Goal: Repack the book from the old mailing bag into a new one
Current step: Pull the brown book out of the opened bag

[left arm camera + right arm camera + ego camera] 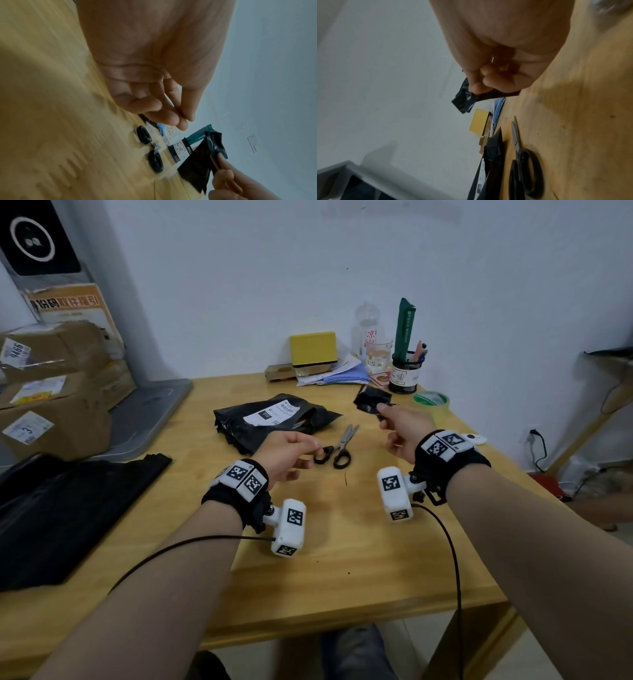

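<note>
The old black mailing bag (274, 419) with a white label lies mid-table, bulging with its contents; its right end looks cut. My right hand (394, 422) is raised above the table's right side and pinches a cut-off strip of black plastic (371, 400), also seen as a black strip (202, 159) and a crumpled black strip (465, 100). My left hand (291, 450) hovers over the scissors' handles with relaxed, slightly bent fingers (171, 119), holding nothing. Black-handled scissors (337, 446) lie on the table between my hands. New black bags (68, 508) are stacked at the left.
Cardboard parcels (51, 392) sit on a grey tray (150, 412) at far left. At the back stand a yellow box (313, 349), papers, a glass, a bottle, a mesh pen cup (406, 374) and a green tape roll (431, 402). The wooden table (342, 559) runs to my near edge.
</note>
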Demonstrator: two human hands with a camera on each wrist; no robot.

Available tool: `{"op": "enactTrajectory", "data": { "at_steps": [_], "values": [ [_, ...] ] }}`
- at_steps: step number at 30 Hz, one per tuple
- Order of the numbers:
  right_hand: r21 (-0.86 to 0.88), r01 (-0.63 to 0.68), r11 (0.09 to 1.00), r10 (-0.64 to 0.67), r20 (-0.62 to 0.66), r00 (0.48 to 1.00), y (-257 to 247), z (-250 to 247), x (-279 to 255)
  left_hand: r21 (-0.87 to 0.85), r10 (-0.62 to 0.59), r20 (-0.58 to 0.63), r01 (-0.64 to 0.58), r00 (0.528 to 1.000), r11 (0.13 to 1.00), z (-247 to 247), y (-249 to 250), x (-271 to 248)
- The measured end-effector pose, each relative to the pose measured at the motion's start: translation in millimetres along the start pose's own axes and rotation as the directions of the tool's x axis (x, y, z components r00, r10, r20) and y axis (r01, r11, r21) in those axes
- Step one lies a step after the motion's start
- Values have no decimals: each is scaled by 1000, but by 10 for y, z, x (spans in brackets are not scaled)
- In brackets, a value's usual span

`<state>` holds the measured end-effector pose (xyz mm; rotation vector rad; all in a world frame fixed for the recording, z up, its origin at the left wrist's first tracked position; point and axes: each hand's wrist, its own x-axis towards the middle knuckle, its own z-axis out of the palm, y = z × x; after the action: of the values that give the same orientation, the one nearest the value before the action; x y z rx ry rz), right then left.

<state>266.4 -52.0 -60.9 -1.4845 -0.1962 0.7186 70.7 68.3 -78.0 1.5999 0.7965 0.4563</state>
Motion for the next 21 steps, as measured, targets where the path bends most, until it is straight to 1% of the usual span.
{"op": "enactTrajectory", "data": {
  "at_steps": [2, 3, 4, 5, 7, 9, 13, 17, 21],
  "values": [
    [61, -61, 996, 63, -36, 997, 11, -35, 44, 2, -12, -1, 12, 1000, 1000, -15, -2, 9],
    [56, -116, 992, 117, -13, 993, 26, -48, 56, 3, -18, -3, 18, 1000, 1000, -21, -3, 11],
    [11, -174, 985, 174, 37, 984, 47, -59, 58, 4, -21, -6, 21, 1000, 1000, -24, -3, 9],
    [-72, -221, 973, 227, 102, 969, 70, -68, 53, 1, -24, -13, 24, 1000, 1000, -29, -4, 7],
    [-245, -253, 936, 305, 204, 930, 108, -65, 28, -4, -26, -26, 26, 999, 1000, -47, -21, 14],
    [-326, -241, 914, 330, 252, 910, 118, -28, 3, -6, -28, -40, 28, 999, 1000, -83, -41, 13],
    [-401, -183, 898, 316, 296, 901, 93, 113, -36, -21, -50, -86, 48, 995, 999, -195, -89, 15],
    [-419, -138, 898, 291, 328, 899, 66, 261, -54, -45, -53, -140, 47, 989, 998, -309, -113, 11],
    [-412, -100, 906, 274, 387, 880, 78, 448, -98, -85, -67, -220, 50, 973, 995, -464, -158, 45]
  ]
}}
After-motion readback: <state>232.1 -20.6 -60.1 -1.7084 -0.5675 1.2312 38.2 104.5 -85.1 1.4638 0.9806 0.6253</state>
